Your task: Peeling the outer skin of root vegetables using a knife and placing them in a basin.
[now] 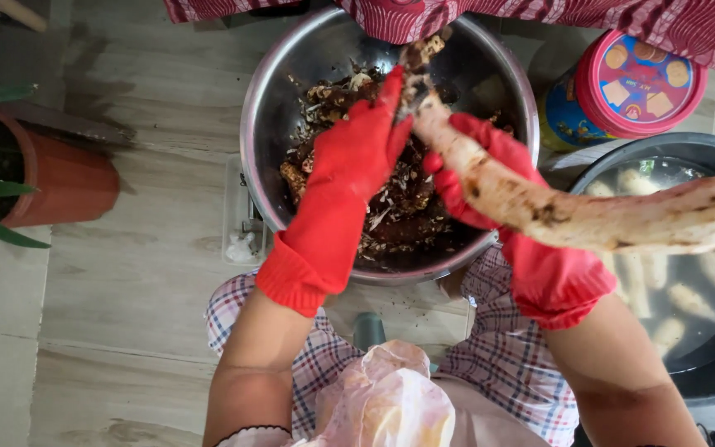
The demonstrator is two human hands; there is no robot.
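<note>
the right hand [473,170], in a red rubber glove, was closed around a long pale peeled root [589,211], gripping it near its upper end so that the bulk of it ran out to the right, over the edge of a dark tub [705,364]. the left hand [357,157], gloved alike, was closed at the root's tip, fingers pinched on a strip of brown peel [419,50] that stood up from it; whether a blade lay in that hand could not be told. the tip was held directly above a steel bowl [291,74], evidently so that scraps dropped into the heap of dark peelings [391,207] already there. the tub held water with several pale peeled pieces [688,298] sunk in it, set just beside the bowl within reach of the right arm. a round tin with a pink lid [639,83] stood behind the tub. a terracotta plant pot [59,178] stood well apart on the left of the wooden floor [142,290]. the person sat with knees either side of the bowl, in checked cloth.
</note>
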